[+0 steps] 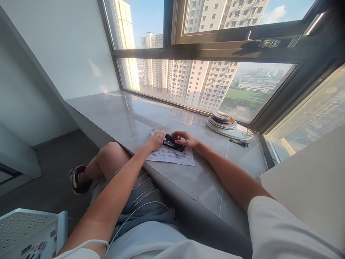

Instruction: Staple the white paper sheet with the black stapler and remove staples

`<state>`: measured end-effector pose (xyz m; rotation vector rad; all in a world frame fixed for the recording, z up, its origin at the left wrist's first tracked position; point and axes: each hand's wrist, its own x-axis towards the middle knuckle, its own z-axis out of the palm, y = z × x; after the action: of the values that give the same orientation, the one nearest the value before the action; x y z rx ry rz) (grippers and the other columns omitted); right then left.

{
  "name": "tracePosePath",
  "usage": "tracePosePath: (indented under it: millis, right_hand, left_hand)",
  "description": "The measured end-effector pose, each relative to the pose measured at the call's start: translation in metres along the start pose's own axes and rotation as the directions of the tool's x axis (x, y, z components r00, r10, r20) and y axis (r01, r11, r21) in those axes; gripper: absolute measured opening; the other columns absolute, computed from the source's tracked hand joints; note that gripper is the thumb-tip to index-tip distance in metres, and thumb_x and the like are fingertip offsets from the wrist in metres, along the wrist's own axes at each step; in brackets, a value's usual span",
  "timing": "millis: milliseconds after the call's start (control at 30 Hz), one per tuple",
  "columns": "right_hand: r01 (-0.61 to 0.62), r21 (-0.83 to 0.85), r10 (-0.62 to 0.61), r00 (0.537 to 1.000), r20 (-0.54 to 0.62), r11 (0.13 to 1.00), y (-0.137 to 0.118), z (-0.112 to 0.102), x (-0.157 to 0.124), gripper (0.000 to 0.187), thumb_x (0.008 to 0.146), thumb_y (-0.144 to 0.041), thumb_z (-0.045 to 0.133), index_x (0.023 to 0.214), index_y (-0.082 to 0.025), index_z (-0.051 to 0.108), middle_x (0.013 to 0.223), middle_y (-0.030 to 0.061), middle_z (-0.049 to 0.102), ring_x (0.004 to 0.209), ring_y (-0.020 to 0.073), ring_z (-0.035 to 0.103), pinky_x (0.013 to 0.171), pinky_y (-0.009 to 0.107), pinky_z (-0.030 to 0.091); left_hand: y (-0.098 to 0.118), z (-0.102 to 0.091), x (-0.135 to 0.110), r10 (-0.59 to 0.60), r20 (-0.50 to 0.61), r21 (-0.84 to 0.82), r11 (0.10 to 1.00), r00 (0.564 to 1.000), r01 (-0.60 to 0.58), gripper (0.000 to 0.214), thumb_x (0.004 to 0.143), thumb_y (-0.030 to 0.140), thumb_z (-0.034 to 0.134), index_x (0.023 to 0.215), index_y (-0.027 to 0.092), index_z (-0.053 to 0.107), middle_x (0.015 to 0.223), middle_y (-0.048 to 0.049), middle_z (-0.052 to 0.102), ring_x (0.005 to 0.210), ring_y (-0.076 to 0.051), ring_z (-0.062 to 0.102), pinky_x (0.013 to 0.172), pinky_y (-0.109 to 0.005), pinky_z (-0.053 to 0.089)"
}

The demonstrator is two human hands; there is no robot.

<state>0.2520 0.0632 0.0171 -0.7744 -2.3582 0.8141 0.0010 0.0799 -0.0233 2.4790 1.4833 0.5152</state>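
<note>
A black stapler lies on a printed sheet of paper on the grey stone window ledge. My right hand has its thumb and fingers around the stapler's right end. At the stapler's left end, my left hand rests with fingers stretched out over the paper's upper left corner. That hand covers the corner, so whatever lies beneath it is hidden. Just beyond my left fingers a tiny item, too small to name, sits on the ledge.
Stacked plates stand at the right by the window, with a small bunch of keys or cord in front. The window frame bounds the far side. A white perforated cart or basket is at lower left. A white cable crosses my lap.
</note>
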Motion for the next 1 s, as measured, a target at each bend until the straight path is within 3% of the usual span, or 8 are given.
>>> tracePosePath:
  millis: [200,333,500,633,700,767,867,1000]
  right_hand:
    - [0.053,-0.041,-0.052,0.998,0.039,0.998,-0.005,-0.017,0.002,0.049,0.081,-0.040,0.071,0.126,-0.019,0.068,0.108,0.0060,0.074,0.089,0.0206,0.064,0.082,0.033,0.051]
    - [-0.043,-0.061,0.032,0.985,-0.167,0.997,0.010,-0.028,-0.007,0.032,0.071,-0.024,0.061,0.100,-0.017,0.075,0.096,0.0057,0.075,0.086,0.0218,0.065,0.081,0.034,0.051]
    - [-0.200,-0.005,0.174,0.861,-0.478,0.980,0.049,-0.047,-0.036,0.041,0.063,-0.020,0.050,0.094,-0.019,0.076,0.095,0.0057,0.077,0.098,0.0264,0.068,0.091,0.041,0.051]
    - [-0.285,-0.063,0.184,0.757,-0.627,0.957,0.070,-0.059,-0.052,0.039,0.062,-0.021,0.047,0.089,-0.018,0.076,0.090,0.0061,0.075,0.095,0.0271,0.067,0.092,0.043,0.051]
    - [-0.292,-0.104,0.153,0.733,-0.663,0.951,0.074,-0.060,-0.054,0.038,0.062,-0.021,0.047,0.087,-0.018,0.075,0.088,0.0060,0.073,0.093,0.0270,0.066,0.090,0.042,0.050]
    - [-0.278,-0.131,0.127,0.743,-0.657,0.952,0.072,-0.059,-0.054,0.035,0.062,-0.022,0.048,0.085,-0.019,0.074,0.087,0.0055,0.072,0.091,0.0264,0.064,0.087,0.041,0.050]
    - [-0.231,-0.116,0.120,0.798,-0.591,0.966,0.067,-0.055,-0.049,0.028,0.067,-0.024,0.051,0.084,-0.020,0.073,0.086,0.0045,0.072,0.088,0.0255,0.063,0.083,0.039,0.049]
    - [-0.159,-0.114,0.083,0.865,-0.495,0.981,0.056,-0.046,-0.037,0.024,0.086,-0.037,0.053,0.085,-0.021,0.071,0.087,0.0052,0.070,0.088,0.0250,0.062,0.083,0.039,0.048]
  left_hand:
    - [-0.001,-0.004,-0.006,-0.013,-0.069,-0.032,0.999,0.998,0.010,0.040,0.100,0.026,0.037,0.135,0.024,0.056,0.148,-0.0156,0.056,0.143,-0.035,0.045,0.121,-0.066,0.021]
    - [-0.004,-0.006,-0.008,-0.029,-0.100,-0.025,0.999,0.995,0.027,0.036,0.100,0.028,0.037,0.130,0.023,0.055,0.142,-0.0168,0.058,0.137,-0.036,0.049,0.118,-0.067,0.024]
    - [-0.009,-0.005,-0.010,-0.036,-0.129,-0.024,0.999,0.991,0.034,0.034,0.099,0.028,0.038,0.128,0.023,0.055,0.141,-0.0161,0.058,0.135,-0.035,0.050,0.118,-0.063,0.026]
    - [-0.009,-0.005,-0.009,-0.053,-0.142,-0.036,0.998,0.988,0.048,0.033,0.099,0.027,0.039,0.127,0.023,0.056,0.139,-0.0152,0.059,0.133,-0.034,0.050,0.118,-0.059,0.027]
    - [-0.009,-0.005,-0.009,-0.061,-0.150,-0.046,0.997,0.987,0.055,0.033,0.098,0.025,0.040,0.126,0.024,0.056,0.138,-0.0148,0.059,0.133,-0.034,0.051,0.118,-0.058,0.027]
    - [-0.008,-0.007,-0.009,-0.072,-0.144,-0.052,0.997,0.987,0.065,0.033,0.098,0.025,0.040,0.127,0.024,0.056,0.139,-0.0143,0.058,0.133,-0.033,0.051,0.119,-0.057,0.026]
    - [-0.005,-0.010,-0.010,-0.076,-0.098,-0.033,0.997,0.992,0.073,0.035,0.101,0.028,0.036,0.131,0.025,0.054,0.142,-0.0130,0.056,0.134,-0.031,0.049,0.120,-0.056,0.024]
    - [-0.004,-0.014,-0.012,-0.073,-0.064,0.002,0.997,0.995,0.074,0.038,0.102,0.029,0.033,0.134,0.023,0.052,0.144,-0.0135,0.054,0.135,-0.030,0.049,0.120,-0.055,0.024]
